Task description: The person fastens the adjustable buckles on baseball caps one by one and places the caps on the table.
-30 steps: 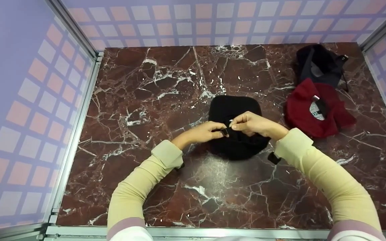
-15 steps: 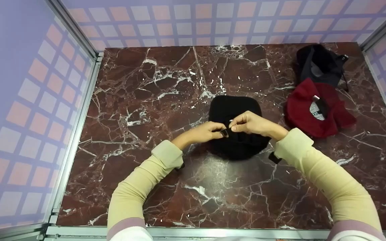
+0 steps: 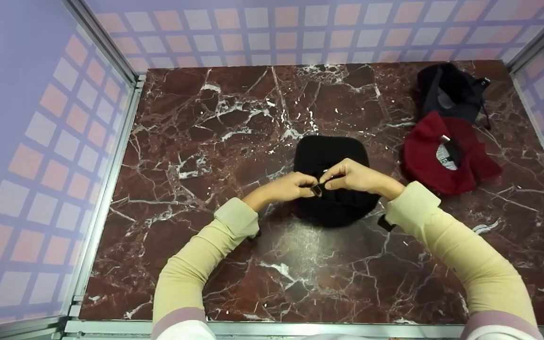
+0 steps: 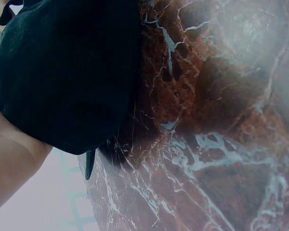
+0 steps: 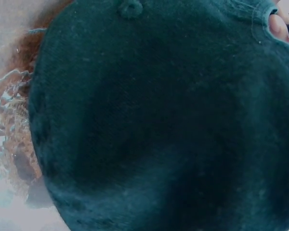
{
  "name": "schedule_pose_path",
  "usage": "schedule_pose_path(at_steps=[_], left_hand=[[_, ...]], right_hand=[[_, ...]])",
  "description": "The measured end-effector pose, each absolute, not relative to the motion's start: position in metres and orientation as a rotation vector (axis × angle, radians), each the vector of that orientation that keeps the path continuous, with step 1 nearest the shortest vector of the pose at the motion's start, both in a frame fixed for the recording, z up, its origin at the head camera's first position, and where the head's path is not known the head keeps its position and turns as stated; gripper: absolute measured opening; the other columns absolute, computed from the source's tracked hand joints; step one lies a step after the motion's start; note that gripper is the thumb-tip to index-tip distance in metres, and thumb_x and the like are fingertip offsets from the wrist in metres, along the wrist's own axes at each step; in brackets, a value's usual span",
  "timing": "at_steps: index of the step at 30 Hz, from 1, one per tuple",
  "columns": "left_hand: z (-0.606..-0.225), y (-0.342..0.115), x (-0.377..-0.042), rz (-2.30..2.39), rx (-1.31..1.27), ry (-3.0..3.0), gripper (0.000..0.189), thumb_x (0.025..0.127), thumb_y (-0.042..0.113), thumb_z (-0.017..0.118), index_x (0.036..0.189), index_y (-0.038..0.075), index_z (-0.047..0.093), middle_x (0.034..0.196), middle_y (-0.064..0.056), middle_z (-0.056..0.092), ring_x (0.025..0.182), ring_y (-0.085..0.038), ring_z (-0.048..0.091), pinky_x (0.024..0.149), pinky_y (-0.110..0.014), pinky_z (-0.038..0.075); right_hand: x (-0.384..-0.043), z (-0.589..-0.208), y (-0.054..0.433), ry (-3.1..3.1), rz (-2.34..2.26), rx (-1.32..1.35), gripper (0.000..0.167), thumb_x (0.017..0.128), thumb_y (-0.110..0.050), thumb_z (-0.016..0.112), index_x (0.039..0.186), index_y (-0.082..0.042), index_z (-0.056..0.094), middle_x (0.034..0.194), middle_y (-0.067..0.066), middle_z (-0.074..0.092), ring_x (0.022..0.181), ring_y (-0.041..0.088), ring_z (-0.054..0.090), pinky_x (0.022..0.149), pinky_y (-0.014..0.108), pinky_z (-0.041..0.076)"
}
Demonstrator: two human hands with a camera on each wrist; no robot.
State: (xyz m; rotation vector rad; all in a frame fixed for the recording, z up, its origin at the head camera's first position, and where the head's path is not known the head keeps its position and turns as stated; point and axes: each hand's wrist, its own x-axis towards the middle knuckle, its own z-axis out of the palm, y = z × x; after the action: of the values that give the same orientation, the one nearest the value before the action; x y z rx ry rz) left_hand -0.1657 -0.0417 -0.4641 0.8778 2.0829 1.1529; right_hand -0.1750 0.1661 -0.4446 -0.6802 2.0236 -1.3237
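Observation:
A black cap (image 3: 331, 150) lies mid-table in the head view, brim pointing to the far side. Over its near part, my left hand (image 3: 285, 188) pinches the strap's dark buckle (image 3: 317, 189) between thumb and index finger. My right hand (image 3: 358, 177) pinches the black strap right beside that buckle, fingertips close to the left ones. Dark cloth of the cap (image 4: 67, 82) fills the upper left of the left wrist view and covers much of that hand. In the right wrist view the crown (image 5: 159, 106) hides nearly everything, with fingertips (image 5: 278, 27) showing at the cap's opening.
To the right a red cap (image 3: 423, 160) lies upturned, its inside label showing. Behind it, touching or overlapping, is a dark navy cap (image 3: 456, 92). Patterned partition walls (image 3: 300, 35) and metal rails (image 3: 106, 208) bound the marbled table (image 3: 196, 156).
My right fingertips have shifted slightly left along the strap, closer to the buckle. The left hand and the cap have stayed almost where they were.

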Motion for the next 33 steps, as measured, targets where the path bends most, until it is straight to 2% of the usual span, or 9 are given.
schedule_pose_path(at_steps=[4, 9, 13, 16, 20, 23, 27, 33], left_hand=[[-0.4622, -0.0403, -0.1651, 1.139, 0.878, 2.08, 0.013, 0.085, 0.01, 0.052, 0.089, 0.002, 0.062, 0.064, 0.006, 0.039, 0.057, -0.007, 0.032, 0.057, -0.018, 0.029], [-0.4612, -0.0389, -0.1648, 1.126, 0.887, 2.085, 0.012, 0.085, 0.012, 0.053, 0.076, 0.004, 0.053, 0.062, 0.006, 0.037, 0.056, -0.007, 0.032, 0.056, -0.018, 0.029], [-0.4623, -0.04, -0.1658, 1.142, 0.902, 2.088, 0.012, 0.084, 0.01, 0.051, 0.085, 0.001, 0.059, 0.065, 0.005, 0.041, 0.059, -0.007, 0.036, 0.059, -0.018, 0.031], [-0.4633, -0.0416, -0.1674, 1.172, 0.904, 2.092, 0.018, 0.082, 0.009, 0.052, 0.094, 0.0, 0.061, 0.073, 0.003, 0.05, 0.066, -0.007, 0.041, 0.063, -0.017, 0.034], [-0.4643, -0.0442, -0.1683, 1.226, 0.882, 2.066, 0.025, 0.081, 0.01, 0.052, 0.102, -0.001, 0.06, 0.09, -0.007, 0.061, 0.08, -0.008, 0.049, 0.074, -0.019, 0.04], [-0.4646, -0.0451, -0.1678, 1.268, 0.862, 2.046, 0.027, 0.085, 0.014, 0.05, 0.105, -0.002, 0.059, 0.101, -0.014, 0.062, 0.087, -0.008, 0.051, 0.081, -0.02, 0.041], [-0.4649, -0.0442, -0.1676, 1.302, 0.869, 2.057, 0.026, 0.089, 0.016, 0.048, 0.102, -0.003, 0.06, 0.096, -0.013, 0.062, 0.083, -0.007, 0.05, 0.078, -0.02, 0.041], [-0.4647, -0.0431, -0.168, 1.3, 0.897, 2.1, 0.024, 0.09, 0.016, 0.048, 0.095, -0.003, 0.062, 0.085, -0.006, 0.06, 0.074, -0.005, 0.046, 0.07, -0.017, 0.038]], right_hand=[[-0.1759, -0.444, 0.1655, 2.026, -1.276, -0.73, 0.018, 0.079, -0.001, 0.06, 0.094, 0.008, 0.065, 0.093, 0.012, 0.066, 0.081, 0.002, 0.056, 0.07, 0.016, 0.045], [-0.1765, -0.4437, 0.165, 2.042, -1.229, -0.762, 0.016, 0.08, 0.0, 0.058, 0.092, 0.006, 0.065, 0.093, 0.016, 0.065, 0.08, 0.002, 0.055, 0.072, 0.016, 0.044], [-0.177, -0.4454, 0.1658, 2.061, -1.236, -0.756, 0.015, 0.08, 0.0, 0.057, 0.092, 0.006, 0.065, 0.087, 0.006, 0.065, 0.077, 0.001, 0.052, 0.07, 0.015, 0.042], [-0.1772, -0.4464, 0.1677, 2.024, -1.271, -0.706, 0.016, 0.082, -0.001, 0.055, 0.093, 0.007, 0.064, 0.074, -0.004, 0.061, 0.056, -0.002, 0.045, 0.053, 0.013, 0.037], [-0.1772, -0.4468, 0.1702, 1.957, -1.304, -0.619, 0.017, 0.085, -0.003, 0.051, 0.095, 0.008, 0.06, 0.056, -0.01, 0.046, 0.037, -0.001, 0.026, 0.038, 0.014, 0.023], [-0.1771, -0.4476, 0.1711, 1.949, -1.326, -0.586, 0.016, 0.087, -0.004, 0.05, 0.094, 0.008, 0.058, 0.05, -0.01, 0.038, 0.037, 0.0, 0.026, 0.038, 0.015, 0.022], [-0.177, -0.4484, 0.1716, 1.955, -1.343, -0.593, 0.015, 0.088, -0.005, 0.049, 0.092, 0.006, 0.057, 0.05, -0.008, 0.036, 0.039, 0.002, 0.029, 0.039, 0.016, 0.024], [-0.1756, -0.4462, 0.1708, 1.97, -1.337, -0.593, 0.015, 0.087, -0.007, 0.051, 0.091, 0.006, 0.058, 0.052, -0.009, 0.039, 0.04, 0.001, 0.03, 0.039, 0.015, 0.025]])
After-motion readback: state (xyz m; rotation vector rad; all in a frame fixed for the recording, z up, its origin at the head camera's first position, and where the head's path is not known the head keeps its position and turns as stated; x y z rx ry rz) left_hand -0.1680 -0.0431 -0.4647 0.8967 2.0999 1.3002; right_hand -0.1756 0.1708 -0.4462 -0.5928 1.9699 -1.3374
